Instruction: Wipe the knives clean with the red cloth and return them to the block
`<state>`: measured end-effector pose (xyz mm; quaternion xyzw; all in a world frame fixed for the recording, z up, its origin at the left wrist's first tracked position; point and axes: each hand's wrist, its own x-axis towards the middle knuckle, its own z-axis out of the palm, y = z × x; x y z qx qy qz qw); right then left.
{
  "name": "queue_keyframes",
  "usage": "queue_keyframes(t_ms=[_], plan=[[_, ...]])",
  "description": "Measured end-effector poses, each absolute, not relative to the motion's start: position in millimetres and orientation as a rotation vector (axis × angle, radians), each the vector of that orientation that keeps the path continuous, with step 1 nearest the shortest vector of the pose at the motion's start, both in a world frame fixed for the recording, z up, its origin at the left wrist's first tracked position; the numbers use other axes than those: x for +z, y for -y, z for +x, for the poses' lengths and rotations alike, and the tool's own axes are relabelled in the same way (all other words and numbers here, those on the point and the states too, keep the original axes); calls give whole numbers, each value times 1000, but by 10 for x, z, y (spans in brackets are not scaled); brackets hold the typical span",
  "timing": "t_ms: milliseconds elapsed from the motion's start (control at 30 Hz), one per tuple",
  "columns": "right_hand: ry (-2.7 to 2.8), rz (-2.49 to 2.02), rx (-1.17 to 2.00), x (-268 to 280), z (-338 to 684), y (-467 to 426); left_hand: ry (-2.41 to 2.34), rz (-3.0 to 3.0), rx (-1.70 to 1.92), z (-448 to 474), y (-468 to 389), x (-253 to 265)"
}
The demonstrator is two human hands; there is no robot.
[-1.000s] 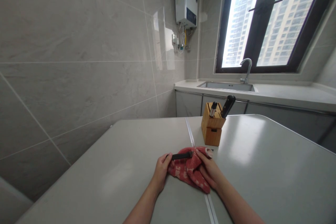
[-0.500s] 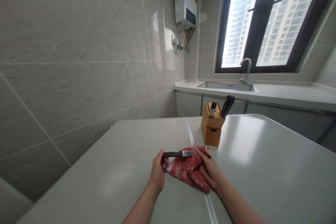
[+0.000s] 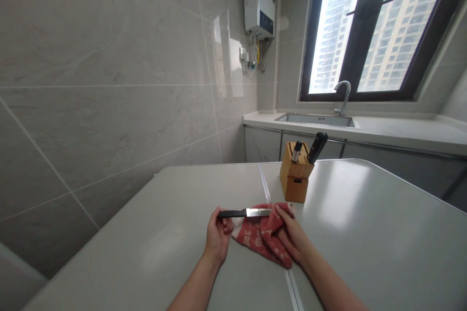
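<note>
A small knife with a black handle lies level across the space between my hands, its blade pointing right. My left hand grips the end of the handle. Folded around the tip part of the blade is a red and white cloth, which my right hand pinches with the thumb on top. The tip itself is hidden in the cloth. The lower part of the cloth hangs over the table.
Just beyond my hands stands a wooden knife block holding a large black-handled knife and another dark-topped tool. The pale table has a metal seam. Behind it is a counter with a sink and faucet.
My left hand has drawn the knife a little to the left, so more of the blade shows outside the cloth. My right hand and the cloth have stayed nearly in place.
</note>
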<state>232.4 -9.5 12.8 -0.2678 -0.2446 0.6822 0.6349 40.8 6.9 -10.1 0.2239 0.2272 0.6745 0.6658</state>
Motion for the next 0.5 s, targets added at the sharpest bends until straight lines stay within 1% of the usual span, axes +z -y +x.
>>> queue_keyframes(t_ms=[500], plan=[[559,-570,1574,81,2332,61,-460,420,1536,384,-107,-133]])
